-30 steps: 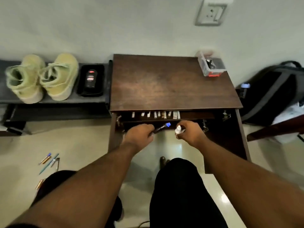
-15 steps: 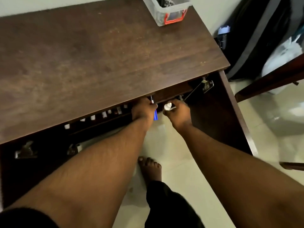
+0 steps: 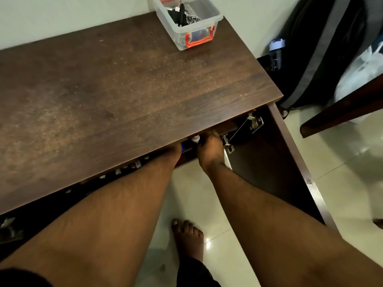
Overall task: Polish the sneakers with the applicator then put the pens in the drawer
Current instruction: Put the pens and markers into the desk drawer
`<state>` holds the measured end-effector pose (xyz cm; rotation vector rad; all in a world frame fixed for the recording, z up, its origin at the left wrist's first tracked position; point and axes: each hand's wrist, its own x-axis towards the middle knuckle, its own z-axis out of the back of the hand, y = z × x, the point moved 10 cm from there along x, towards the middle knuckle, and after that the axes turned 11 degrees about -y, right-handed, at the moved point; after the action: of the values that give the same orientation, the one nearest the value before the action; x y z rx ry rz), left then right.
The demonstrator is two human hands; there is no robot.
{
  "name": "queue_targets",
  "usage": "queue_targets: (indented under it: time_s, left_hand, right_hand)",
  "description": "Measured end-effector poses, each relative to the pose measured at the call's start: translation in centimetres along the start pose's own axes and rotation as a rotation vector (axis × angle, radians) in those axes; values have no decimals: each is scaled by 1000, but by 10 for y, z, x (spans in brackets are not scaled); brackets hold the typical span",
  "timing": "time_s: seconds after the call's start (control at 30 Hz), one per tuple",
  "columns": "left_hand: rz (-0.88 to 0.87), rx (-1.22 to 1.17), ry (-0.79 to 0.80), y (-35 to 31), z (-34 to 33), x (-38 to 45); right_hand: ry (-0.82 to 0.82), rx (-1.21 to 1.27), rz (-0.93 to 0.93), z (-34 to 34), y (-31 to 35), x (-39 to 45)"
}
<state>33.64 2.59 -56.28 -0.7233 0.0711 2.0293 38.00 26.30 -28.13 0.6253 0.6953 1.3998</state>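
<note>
**Both hands reach under the desk's near edge**

From my remote seat, I see the left hand (image 3: 175, 150) pushed beneath the near edge of the dark wooden desktop (image 3: 124, 90), its fingers hidden, so I cannot tell whether it grips anything. A blue pen tip (image 3: 183, 146) shows just beside it at the drawer (image 3: 187, 155) opening. The right hand (image 3: 210, 151) is curled around a white-capped item (image 3: 195, 139), touching the desktop's underside edge. More pens (image 3: 132, 164) line the drawer to the left. The gap under the edge is narrow; the tiled floor (image 3: 207, 193) between the forearms is open. A clear plastic box (image 3: 187, 21) sits at the far right corner, and a backpack (image 3: 323, 50) leans at the right.
</note>
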Motion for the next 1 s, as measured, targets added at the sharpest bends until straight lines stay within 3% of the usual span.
queue_targets:
  time_s: [0.07,0.2,0.23,0.3,0.33,0.37,0.4,0.67,0.8,1.0]
  left_hand:
    - [-61,63,-17,-8,35,-11]
    - [-252,-29,131,-34,14,-30]
    - [-190,-85,72,-41,51,-20]
    - [-135,-356,-209,-61,190,8]
    - [-89,-296,-272,-74,267,5]
    - [13,-345,-236,-79,310,-6]
    - [55,-307,-377,-57,338,-22]
    - [-14,-184,-220,9,405,-152]
    - [39,-188,-337,61,456,-214]
    - [222,-344,-563,191,523,-305]
  right_hand:
    - [18,28,-34,-2,-1,1]
    - [-12,48,-16,6,-1,-9]
    - [-18,26,-17,8,-5,-15]
    - [-10,-40,-37,15,-10,-33]
    - [4,-71,-42,17,-8,-42]
    - [30,-101,-39,17,-3,-52]
    - [64,-128,-23,17,4,-61]
    - [559,-459,233,3,137,-156]
    - [592,-499,425,6,214,-214]
    - [631,-450,650,-17,324,-340]
